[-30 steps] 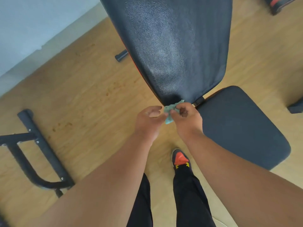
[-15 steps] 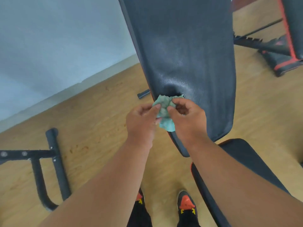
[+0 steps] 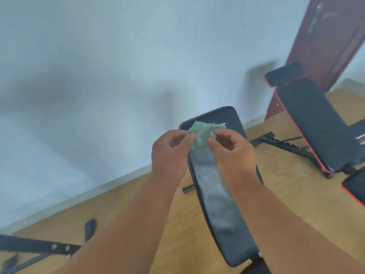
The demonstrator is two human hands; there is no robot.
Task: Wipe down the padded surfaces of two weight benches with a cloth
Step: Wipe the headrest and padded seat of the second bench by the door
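We see the green cloth (image 3: 201,135) bunched between our two hands, held up in front of the top end of the near bench pad (image 3: 219,198). The left hand (image 3: 169,153) pinches the cloth's left edge between thumb and fingers, and the right hand (image 3: 231,151) pinches its right edge the same way, so both are grasping the cloth and neither is clenched into a fist or let go. The cloth sits between the two sets of fingertips and rises a little above them, covering part of the pad's upper end; whether it touches the pad there we cannot tell, as the picture is blurred. Against half a second ago, our view has tipped upward: the pale wall (image 3: 98,76) now fills most of the frame, the whole length of the near pad shows where before only its lower part did, and the hands with the cloth have moved from the pad's lower left edge to its upper end. The second bench (image 3: 316,123), black with red trim, now shows in full at the right, in front of a dark red door (image 3: 325,36). The near pad's long axis runs from lower right, close to us, up and slightly left toward the wall, its rounded top end pointing away from us. The cloth is crumpled, wider than tall, its spread lying across the pad's width. Wooden floor (image 3: 148,224) lies beneath.
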